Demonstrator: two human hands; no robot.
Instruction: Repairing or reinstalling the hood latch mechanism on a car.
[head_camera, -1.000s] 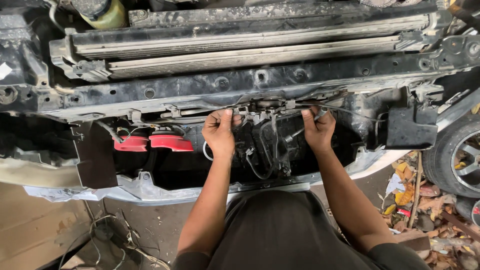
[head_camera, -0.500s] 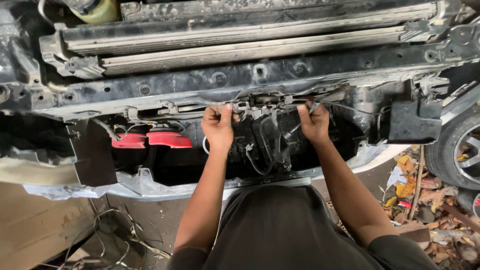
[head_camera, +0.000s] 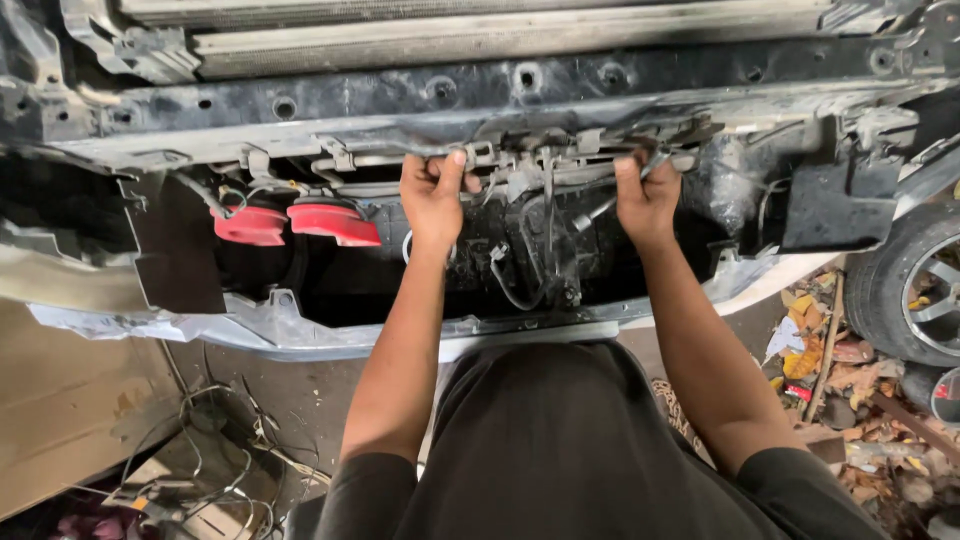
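Left hand (head_camera: 432, 193) curled tight on the metal bracket (head_camera: 520, 160) under the black crossmember (head_camera: 330, 100). Right hand (head_camera: 648, 195) likewise, fingers (head_camera: 628, 172) closed around its other end.

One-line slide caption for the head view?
Both bare hands, left hand and right hand, grip a grey metal bracket under the car's stripped black front crossmember.

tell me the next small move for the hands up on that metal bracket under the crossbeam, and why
Probably a small, even pull on the bracket with both hands to test whether it moves. The left hand and right hand already grip it at either end, just under the black crossbeam. Wires hang right below, so a gentle pull seems safer than a yank.
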